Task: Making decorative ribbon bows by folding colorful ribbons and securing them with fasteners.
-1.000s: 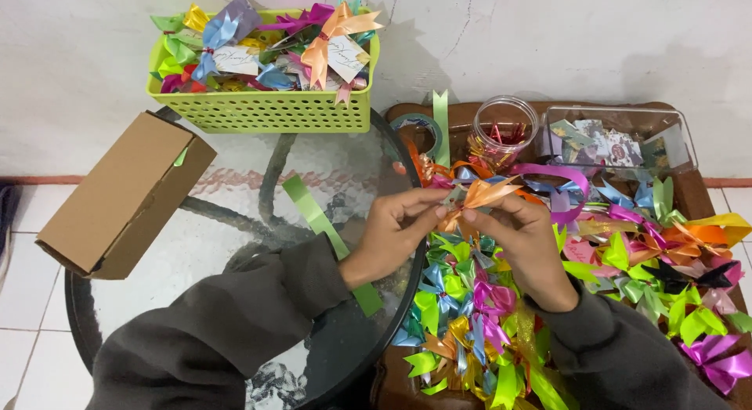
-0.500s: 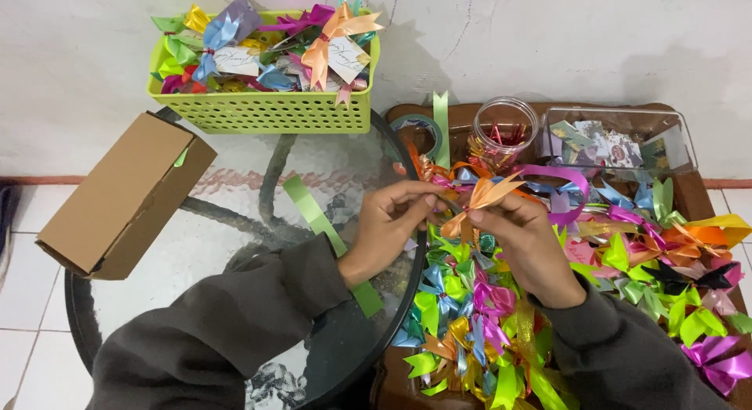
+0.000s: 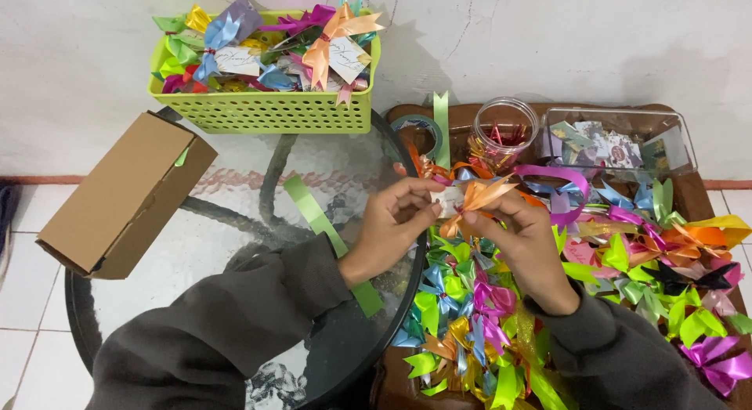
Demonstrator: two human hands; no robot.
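Both hands, left hand (image 3: pixel 395 226) and right hand (image 3: pixel 521 238), pinched an orange ribbon bow (image 3: pixel 476 197) at frame centre, above the round glass bench (image 3: pixel 235 230). A green basket (image 3: pixel 266 108) stood upper left against the white wall (image 3: pixel 548 42); tiled floor (image 3: pixel 23 269) lay lower left.

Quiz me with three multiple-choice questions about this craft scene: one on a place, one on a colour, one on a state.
1. Where does the green basket stand?
A. on the glass table
B. on the floor
C. inside the cardboard box

2. What colour is the ribbon bow between the hands?
A. purple
B. orange
C. blue

3. How is the glass jar?
A. lidded
B. tipped over
C. open, upright

Answers: 1 A, it rests on the glass table by the wall. 2 B, the left hand and right hand pinch an orange bow. 3 C, its mouth faces up, uncovered.
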